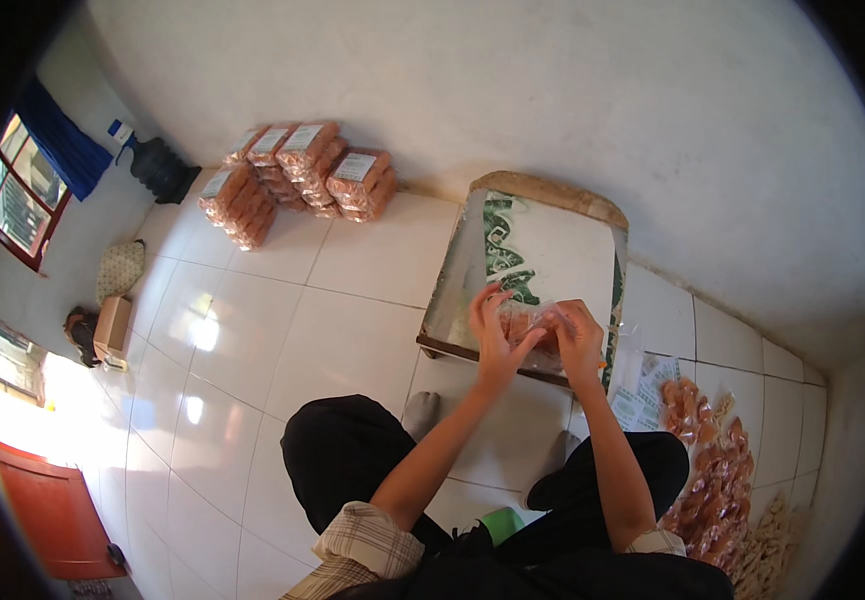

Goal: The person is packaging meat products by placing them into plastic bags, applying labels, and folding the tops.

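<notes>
A clear plastic bag with reddish-brown contents (525,318) is between my hands, over the near edge of a low table (563,235). My left hand (498,345) grips the bag's left side, its fingers curved along the far side and its thumb across the near side. My right hand (578,340) is closed on the bag's right end, fingers bent and pinching the plastic. The bag's underside and the right fingertips are partly hidden.
Stacked, labelled packs (303,165) stand by the far wall. Right of the table lie printed sheets (645,395) and many reddish-brown bagged pieces (718,490). A water jug (156,165) sits far left, with a cardboard box (113,325) nearer. My legs flank the table's near side.
</notes>
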{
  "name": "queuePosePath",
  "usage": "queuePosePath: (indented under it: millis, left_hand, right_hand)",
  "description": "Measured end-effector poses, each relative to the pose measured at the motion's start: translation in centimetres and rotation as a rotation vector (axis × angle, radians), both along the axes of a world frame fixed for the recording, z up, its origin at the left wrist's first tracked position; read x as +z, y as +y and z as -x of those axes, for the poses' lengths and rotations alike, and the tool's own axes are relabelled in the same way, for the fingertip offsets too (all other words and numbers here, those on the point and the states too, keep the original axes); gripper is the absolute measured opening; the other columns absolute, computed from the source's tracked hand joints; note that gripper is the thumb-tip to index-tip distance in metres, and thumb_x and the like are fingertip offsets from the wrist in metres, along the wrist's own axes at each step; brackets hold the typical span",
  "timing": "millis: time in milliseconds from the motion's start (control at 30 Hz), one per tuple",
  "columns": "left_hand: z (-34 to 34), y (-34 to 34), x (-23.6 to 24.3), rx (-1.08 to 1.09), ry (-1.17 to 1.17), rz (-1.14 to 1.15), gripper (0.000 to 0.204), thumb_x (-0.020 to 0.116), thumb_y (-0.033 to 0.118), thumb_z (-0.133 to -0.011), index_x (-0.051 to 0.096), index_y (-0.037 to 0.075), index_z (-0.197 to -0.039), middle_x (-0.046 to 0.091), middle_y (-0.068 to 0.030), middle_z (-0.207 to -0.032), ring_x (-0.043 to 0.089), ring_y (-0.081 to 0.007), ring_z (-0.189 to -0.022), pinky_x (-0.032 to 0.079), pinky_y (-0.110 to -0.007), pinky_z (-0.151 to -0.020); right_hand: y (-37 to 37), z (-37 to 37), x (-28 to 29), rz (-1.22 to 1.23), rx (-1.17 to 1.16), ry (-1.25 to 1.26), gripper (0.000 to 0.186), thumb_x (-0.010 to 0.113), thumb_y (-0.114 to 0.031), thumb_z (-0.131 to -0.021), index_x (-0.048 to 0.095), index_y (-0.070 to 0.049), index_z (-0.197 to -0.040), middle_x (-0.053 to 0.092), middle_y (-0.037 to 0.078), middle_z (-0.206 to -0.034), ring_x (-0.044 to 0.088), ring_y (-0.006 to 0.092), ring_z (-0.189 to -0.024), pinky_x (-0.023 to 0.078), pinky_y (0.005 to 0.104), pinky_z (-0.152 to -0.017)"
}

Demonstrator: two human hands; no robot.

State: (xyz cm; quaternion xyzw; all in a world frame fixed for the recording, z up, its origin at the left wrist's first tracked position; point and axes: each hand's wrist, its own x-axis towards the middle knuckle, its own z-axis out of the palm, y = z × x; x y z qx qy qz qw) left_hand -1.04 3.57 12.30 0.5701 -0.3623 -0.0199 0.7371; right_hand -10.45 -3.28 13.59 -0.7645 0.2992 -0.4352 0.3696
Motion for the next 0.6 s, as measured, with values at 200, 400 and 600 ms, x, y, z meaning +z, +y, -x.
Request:
queuePosePath:
  millis: [200,400,600]
  left_hand:
    - [-1.6,-0.5,-2.6,-0.108,-0.247,-0.121,0.014,0.068,0.007,-0.074,0.057,0.005,-0.081,0.059,-0.0071,-0.086,0.053,-0.0264,-0.086,0.036,-0.040,-0.092]
    - [-0.5,-0.6,-2.7,-0.022,-0.137,-0.176,0.013,0.067,0.005,-0.075,0.054,0.004,-0.078,0.055,-0.0077,-0.077,0.051,-0.0265,-0.077,0.041,-0.036,-0.073]
    - [-1.5,-1.1,-2.2,-0.043,-0.199,-0.168,0.009,0.064,0.003,-0.079,0.056,0.001,-0.082,0.051,-0.0071,-0.075,0.049,-0.0219,-0.073,0.040,-0.031,-0.065]
  right_hand:
    - [0.3,-0.5,-0.4,0.004,-0.036,-0.005,0.006,0.060,-0.001,-0.081,0.058,0.004,-0.084,0.058,0.010,-0.080,0.057,0.0189,-0.067,0.045,0.0269,-0.061]
    - [0.9,-1.1,0.5,0.232,-0.154,0.060,0.008,0.056,-0.004,-0.085,0.056,0.002,-0.089,0.053,0.011,-0.076,0.054,0.0254,-0.066,0.043,0.0311,-0.060]
    - [-0.6,-2.9,-0.6,0.232,-0.139,-0.005,0.006,0.055,-0.001,-0.084,0.050,0.003,-0.082,0.048,0.014,-0.075,0.049,0.0313,-0.066,0.040,0.0385,-0.057]
